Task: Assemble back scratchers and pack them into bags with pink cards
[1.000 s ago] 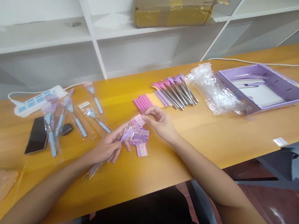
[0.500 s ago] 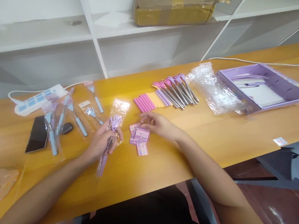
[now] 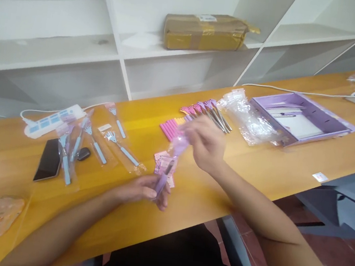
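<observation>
My left hand is closed around the purple handle of a bagged back scratcher, which tilts up to the right. At its other end my right hand, blurred, pinches the top of the clear bag. Under them lie several small pink printed cards, partly covered. Just beyond my right hand are pink handle sleeves and a row of back scratchers with bare metal rods. Blue back scratchers in clear bags lie to the left.
A white power strip, a phone and a small black object sit at the left. Clear plastic bags lie beside a purple box at the right. A taped carton stands on the shelf behind.
My left hand has moved right and down with the bagged back scratcher, now over the cards. The right hand has left the cards and risen to the bag's top. The view has tilted up slightly.
</observation>
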Demonstrator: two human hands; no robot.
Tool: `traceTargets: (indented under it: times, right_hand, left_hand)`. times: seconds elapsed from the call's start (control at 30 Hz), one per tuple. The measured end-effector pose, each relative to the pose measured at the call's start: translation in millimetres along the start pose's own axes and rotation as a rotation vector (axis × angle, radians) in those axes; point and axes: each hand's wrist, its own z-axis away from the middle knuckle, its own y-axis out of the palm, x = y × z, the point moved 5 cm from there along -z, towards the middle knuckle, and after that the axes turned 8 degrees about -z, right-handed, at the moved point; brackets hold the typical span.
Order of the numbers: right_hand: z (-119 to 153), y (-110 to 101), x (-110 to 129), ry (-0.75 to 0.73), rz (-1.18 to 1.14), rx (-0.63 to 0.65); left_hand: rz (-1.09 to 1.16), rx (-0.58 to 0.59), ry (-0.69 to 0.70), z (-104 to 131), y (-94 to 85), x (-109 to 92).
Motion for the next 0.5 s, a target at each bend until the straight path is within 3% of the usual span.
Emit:
traceTargets:
  times: [0.07,0.17,0.2,0.3,0.33,0.4,0.43,0.5]
  right_hand:
    - [-15,-13,17,-0.072,0.030,0.055]
    - [-20,-32,21,0.001,-0.075,-0.086]
    - [-16,-29,16,0.080,-0.140,-0.041]
    - [12,3,-5,0.378,-0.319,0.322]
    - [21,9,-11,0.446,-0.345,0.379]
    - [24,-2,-18,0.467,-0.355,0.280]
    - [16,-20,-19,0.421,-0.354,0.163]
    - [-14,-75,-16,0.269,-0.341,-0.071]
  left_hand:
    - [-0.110,0.039,-0.014,1,-1.8,2]
    - [-0.226,0.007,-0.018,1,-5.3,3]
    - [-0.243,-0.017,-0.023,1,-6.1,4]
    - [-0.263,-0.045,-0.039,0,-5.6,9]
    - [-0.278,-0.050,-0.038,0,-5.4,10]
    - [-0.331,-0.063,-0.037,0,-6.3,13]
    - [-0.363,-0.069,-0.044,0,-7.0,15]
    - [-0.419,-0.078,-0.076,0,-8.7,17]
